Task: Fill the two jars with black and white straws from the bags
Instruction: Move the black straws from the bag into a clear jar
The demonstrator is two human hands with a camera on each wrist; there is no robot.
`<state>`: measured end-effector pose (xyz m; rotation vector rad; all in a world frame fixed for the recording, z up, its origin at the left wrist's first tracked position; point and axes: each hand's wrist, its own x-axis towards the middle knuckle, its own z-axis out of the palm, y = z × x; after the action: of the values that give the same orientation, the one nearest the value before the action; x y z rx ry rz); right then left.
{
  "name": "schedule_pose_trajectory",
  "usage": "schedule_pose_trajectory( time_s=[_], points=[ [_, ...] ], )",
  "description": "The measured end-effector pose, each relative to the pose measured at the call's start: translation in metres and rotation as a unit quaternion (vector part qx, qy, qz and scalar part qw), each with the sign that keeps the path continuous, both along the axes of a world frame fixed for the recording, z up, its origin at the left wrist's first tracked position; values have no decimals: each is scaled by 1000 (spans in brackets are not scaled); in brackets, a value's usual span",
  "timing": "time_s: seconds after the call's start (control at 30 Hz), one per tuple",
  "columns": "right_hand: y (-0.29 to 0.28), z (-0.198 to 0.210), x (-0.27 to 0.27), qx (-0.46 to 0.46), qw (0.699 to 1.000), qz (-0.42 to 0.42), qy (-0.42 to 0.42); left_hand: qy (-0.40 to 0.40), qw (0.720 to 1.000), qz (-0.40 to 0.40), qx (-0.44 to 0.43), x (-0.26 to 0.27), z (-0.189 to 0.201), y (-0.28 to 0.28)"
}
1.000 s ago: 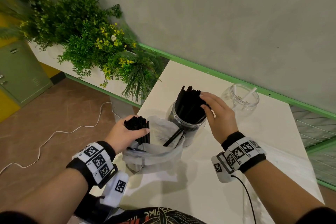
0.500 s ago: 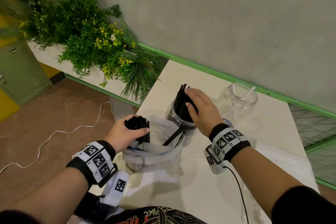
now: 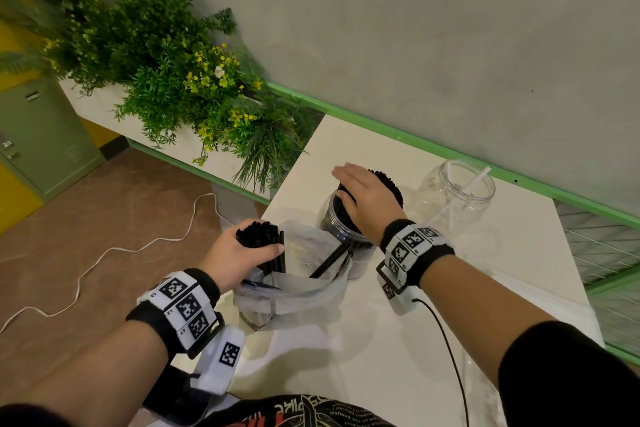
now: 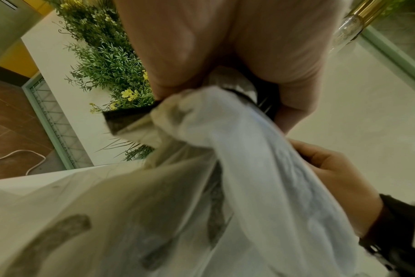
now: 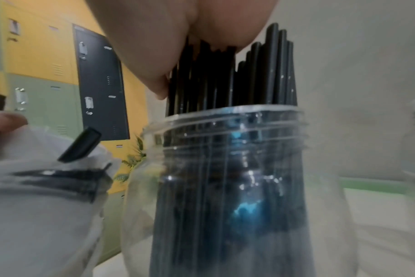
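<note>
Left hand (image 3: 239,253) nearest, fingers wrapped round a bundle of black straws (image 3: 261,241), upright, lower ends down in the clear plastic bag (image 3: 304,291) on the white counter (image 3: 346,357). One loose black straw (image 3: 329,262) leans out of the bag mouth toward the jar. Bag has small print on it, too small to read. Wristbands carry square black-and-white marker codes with no readable writing.

Just beyond the bag, near jar (image 3: 346,229) packed with black straws standing up past the rim. Right hand (image 3: 367,198) flat on their top ends, fingers straight, palm pressing down, holding nothing; wrist view shows palm (image 5: 178,33) touching the straw tips (image 5: 225,75).

Farther right, second clear jar (image 3: 460,187), apart from the hand, with a couple of white straws (image 3: 479,178) inside.

Versus half a second ago: right hand was curled over the straw tops at the jar's side, now flattened on top, straws sit more level. Left hand and bundle unchanged.
</note>
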<state>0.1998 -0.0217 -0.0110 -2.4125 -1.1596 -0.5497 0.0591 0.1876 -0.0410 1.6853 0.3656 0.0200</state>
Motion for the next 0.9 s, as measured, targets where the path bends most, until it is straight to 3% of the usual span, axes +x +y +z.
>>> schedule_pose_trajectory(
  time_s=[0.2,0.37,0.43,0.6,0.9],
  points=[
    [-21,-2,1,-111,994,-4,-6,-10,1000,0,5,2,-2,0],
    [-38,6,8,-242,970,-18,12,-9,1000,-1,13,3,-1,0],
    [-47,10,15,-243,969,-45,13,-12,1000,-2,16,3,0,-1],
    [-48,9,26,-193,966,-69,156,-8,1000,-7,15,3,-1,0],
    [-15,13,31,-210,963,-101,137,-8,1000,-2,12,6,-5,0]
  ],
)
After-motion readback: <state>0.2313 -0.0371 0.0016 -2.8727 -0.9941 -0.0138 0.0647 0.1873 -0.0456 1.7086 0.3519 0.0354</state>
